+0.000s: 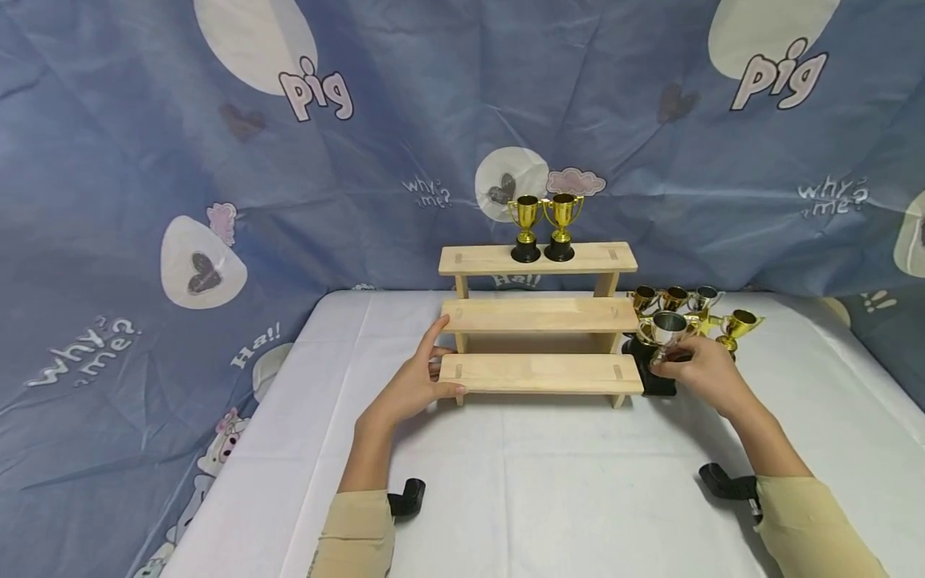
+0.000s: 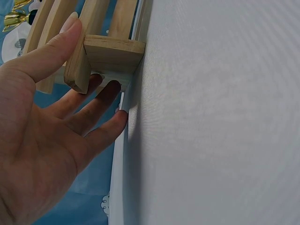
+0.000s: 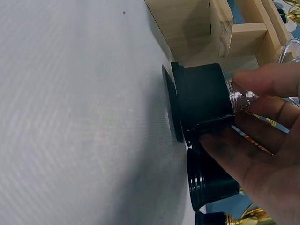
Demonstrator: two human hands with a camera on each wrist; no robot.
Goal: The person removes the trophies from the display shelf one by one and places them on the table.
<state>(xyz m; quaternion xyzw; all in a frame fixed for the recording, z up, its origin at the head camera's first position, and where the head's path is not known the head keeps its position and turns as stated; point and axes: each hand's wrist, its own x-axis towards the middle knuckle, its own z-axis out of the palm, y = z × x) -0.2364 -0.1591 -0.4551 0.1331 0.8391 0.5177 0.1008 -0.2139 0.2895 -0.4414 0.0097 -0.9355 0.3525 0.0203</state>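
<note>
A three-step wooden stand (image 1: 538, 373) stands on the white cloth. My left hand (image 1: 412, 385) is at its left end, the thumb on the lowest board and the index finger reaching to the middle one. In the left wrist view the other fingers (image 2: 101, 105) spread loosely beside the end of the boards. My right hand (image 1: 704, 373) pinches the stem of a silver trophy cup (image 1: 666, 327) just right of the stand. Its black base (image 3: 201, 98) shows close over the cloth in the right wrist view. Two gold trophy cups (image 1: 561, 215) stand side by side on the top board.
Several more trophy cups stand behind my right hand, among them a gold one (image 1: 740, 323), a bronze-toned one (image 1: 674, 298) and a silver one (image 1: 704, 298). A blue printed curtain (image 1: 383, 160) hangs behind the table (image 1: 462, 482).
</note>
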